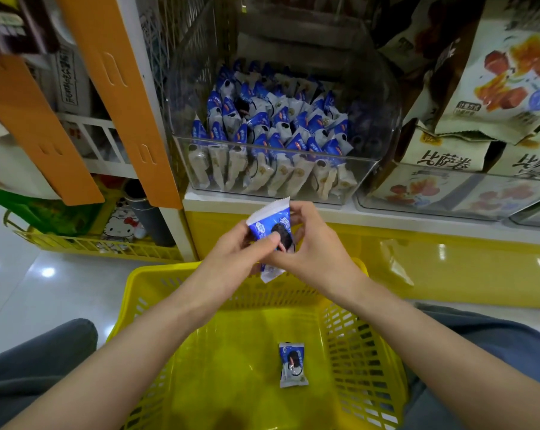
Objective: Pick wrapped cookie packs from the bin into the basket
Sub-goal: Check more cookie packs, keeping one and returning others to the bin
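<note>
A blue-and-white wrapped cookie pack [270, 223] is held upright between both hands, above the far rim of the yellow basket [157, 280]. My left hand [231, 256] grips its left side with the thumb across the front. My right hand [312, 243] holds its right side and top. Another cookie pack [292, 364] lies flat on the basket floor. The clear plastic bin [275, 181] on the shelf ahead is full of several more packs [275, 125] standing in rows.
A second clear bin [448, 200] with beige snack bags [495, 88] stands to the right. Orange shelf uprights [119, 88] rise at the left, with a low yellow crate [101, 243] on the floor. My knees flank the basket.
</note>
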`<state>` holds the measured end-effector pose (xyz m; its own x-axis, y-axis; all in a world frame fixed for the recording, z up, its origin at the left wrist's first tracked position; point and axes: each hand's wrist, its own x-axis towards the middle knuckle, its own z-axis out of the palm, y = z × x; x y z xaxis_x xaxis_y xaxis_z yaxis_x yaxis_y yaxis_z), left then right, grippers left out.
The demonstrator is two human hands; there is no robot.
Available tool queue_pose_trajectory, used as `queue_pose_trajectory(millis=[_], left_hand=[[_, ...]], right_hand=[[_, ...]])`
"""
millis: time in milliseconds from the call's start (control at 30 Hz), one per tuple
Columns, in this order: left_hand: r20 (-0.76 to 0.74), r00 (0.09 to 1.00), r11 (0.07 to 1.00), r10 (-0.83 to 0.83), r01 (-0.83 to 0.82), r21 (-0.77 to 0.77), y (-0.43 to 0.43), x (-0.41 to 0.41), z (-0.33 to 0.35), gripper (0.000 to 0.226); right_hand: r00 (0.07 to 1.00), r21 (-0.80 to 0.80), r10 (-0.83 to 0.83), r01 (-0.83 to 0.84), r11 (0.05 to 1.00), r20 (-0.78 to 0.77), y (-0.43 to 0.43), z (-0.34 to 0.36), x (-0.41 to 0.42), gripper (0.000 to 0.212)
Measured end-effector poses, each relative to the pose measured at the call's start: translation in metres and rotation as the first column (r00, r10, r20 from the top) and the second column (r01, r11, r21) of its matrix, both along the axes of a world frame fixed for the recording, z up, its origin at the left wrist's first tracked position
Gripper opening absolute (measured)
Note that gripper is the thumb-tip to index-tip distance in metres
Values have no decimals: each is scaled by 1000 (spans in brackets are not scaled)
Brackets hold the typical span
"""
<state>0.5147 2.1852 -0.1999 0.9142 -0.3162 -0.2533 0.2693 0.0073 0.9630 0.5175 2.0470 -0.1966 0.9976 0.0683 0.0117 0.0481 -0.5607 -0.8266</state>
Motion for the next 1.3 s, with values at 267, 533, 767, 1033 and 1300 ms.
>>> queue_pose_trajectory(millis=[267,533,767,1033,1300], left_hand=[[34,992,987,125,-128,99,4,0,16,27],[-5,995,993,-95,95,69,17,2,29,25],[180,984,994,-5,-14,106,24,12,40,21],[258,917,951,306,-308,-34,40,33,63,22],[224,895,922,386,-375,-93,58,44,66,24]], right_hand=[[975,318,119,-55,947,-187,-10,22,3,22],[981,488,25,74,869,-193,-4,29,-5,6],[998,302,-1,-19,953,65,2,57,7,16],[964,-206,34,21,978,264,11,97,117,14],[990,-604,22,-103,791,-140,15,81,191,32]])
